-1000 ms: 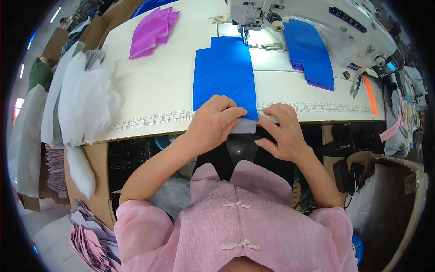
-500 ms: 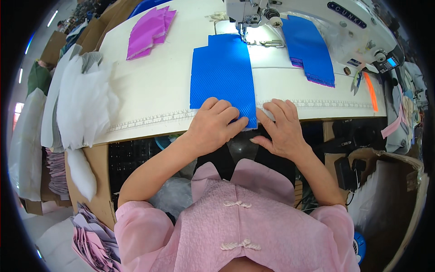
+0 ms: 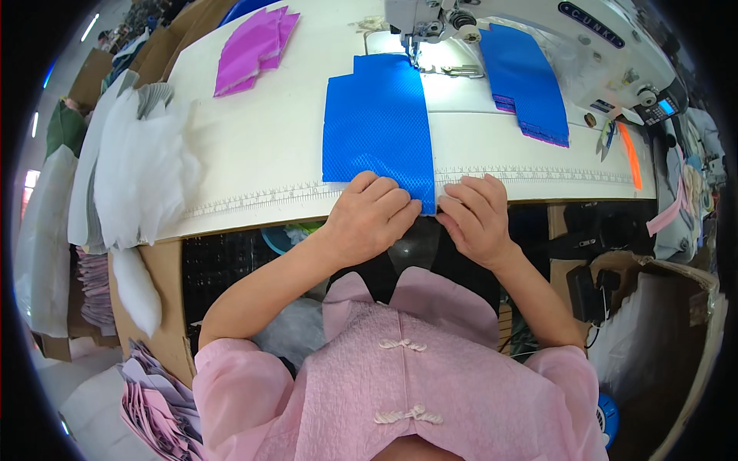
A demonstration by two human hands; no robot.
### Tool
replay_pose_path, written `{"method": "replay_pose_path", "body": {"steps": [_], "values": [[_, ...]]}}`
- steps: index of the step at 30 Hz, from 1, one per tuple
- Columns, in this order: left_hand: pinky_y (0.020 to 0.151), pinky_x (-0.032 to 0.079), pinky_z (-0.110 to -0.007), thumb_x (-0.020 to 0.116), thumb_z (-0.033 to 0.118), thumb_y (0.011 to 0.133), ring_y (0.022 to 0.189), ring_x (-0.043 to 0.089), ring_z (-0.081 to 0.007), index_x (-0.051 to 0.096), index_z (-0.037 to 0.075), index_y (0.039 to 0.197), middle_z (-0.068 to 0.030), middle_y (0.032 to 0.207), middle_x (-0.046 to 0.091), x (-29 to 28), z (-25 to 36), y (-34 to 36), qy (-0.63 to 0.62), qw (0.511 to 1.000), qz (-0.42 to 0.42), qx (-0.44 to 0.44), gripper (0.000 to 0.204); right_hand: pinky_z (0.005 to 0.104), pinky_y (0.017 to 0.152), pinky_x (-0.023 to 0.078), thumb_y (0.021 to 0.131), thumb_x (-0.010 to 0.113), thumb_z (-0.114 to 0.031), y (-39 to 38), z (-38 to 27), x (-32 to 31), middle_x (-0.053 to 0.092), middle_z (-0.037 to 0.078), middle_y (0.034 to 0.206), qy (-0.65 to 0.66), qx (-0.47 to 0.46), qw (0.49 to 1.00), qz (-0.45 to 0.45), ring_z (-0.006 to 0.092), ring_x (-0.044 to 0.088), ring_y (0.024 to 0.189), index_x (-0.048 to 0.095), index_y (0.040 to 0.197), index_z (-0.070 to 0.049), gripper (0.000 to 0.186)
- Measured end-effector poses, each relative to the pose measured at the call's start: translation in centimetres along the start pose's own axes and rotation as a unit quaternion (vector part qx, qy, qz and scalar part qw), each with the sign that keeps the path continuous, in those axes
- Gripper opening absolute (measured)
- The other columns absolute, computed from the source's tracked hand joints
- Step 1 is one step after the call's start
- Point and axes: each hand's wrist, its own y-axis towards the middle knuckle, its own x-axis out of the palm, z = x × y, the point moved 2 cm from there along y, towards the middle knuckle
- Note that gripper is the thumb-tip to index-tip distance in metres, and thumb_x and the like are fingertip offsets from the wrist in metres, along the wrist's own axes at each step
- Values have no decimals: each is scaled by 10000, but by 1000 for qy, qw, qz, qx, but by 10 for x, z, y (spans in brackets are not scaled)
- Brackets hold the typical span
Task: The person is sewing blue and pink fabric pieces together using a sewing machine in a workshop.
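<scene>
we see the blue cloth (image 3: 377, 123) lying mostly flat on the desk (image 3: 254, 146), with its far edge just at the presser foot (image 3: 413, 61) of the sewing machine (image 3: 607, 48) and its near right corner at the desk's front edge, between the two hands. in our judgement, the cloth could turn askew if the left hand (image 3: 373, 215) pulls more strongly than the right hand (image 3: 477, 221), because the far end seems to be held only near one corner. its layers, if there are more than one, could also slip unevenly if they are not aligned at the near corner.

about the fingers: those of the left hand are curled and closed on the near edge of the blue cloth; how the thumb presses, we cannot see. those of the right hand are bent, with the thumb close to the forefinger, at the cloth's right edge; we cannot tell whether they pinch it or are only beside it.
</scene>
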Motion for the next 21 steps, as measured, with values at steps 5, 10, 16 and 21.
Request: {"method": "replay_pose_path", "body": {"steps": [5, 10, 16, 21], "values": [[623, 390, -310, 604, 75, 609, 735, 525, -187, 616, 32, 821, -50, 771, 536, -1, -1, 2, -12, 1000, 24, -1, 217, 440, 960, 269, 699, 620, -131, 8, -3, 4, 591, -8, 974, -61, -43, 997, 19, 194, 500, 988, 625, 874, -124, 176], [600, 409, -301, 606, 72, 597, 724, 523, -189, 610, 34, 829, -49, 783, 534, -1, -1, 1, -36, 999, -2, -5, 235, 482, 974, 240, 691, 623, -129, 8, -3, 4, 606, -4, 942, -47, -55, 997, -17, 199, 514, 991, 641, 827, -110, 138], [586, 442, -320, 609, 107, 698, 716, 536, -233, 587, 28, 817, -77, 786, 536, -13, -3, 18, -126, 982, -110, -84, 144, 492, 964, 252, 692, 619, -107, 10, -3, 1, 604, 11, 924, -29, -60, 997, -31, 206, 527, 969, 639, 811, -87, 123], [660, 461, -407, 614, 292, 739, 818, 562, -302, 576, 55, 909, -125, 909, 547, 0, -44, 45, -112, 958, -128, -232, 294, 478, 949, 277, 647, 649, -81, 16, -5, -2, 598, 21, 916, -5, -50, 997, -67, 223, 525, 960, 626, 819, -82, 174]]}}
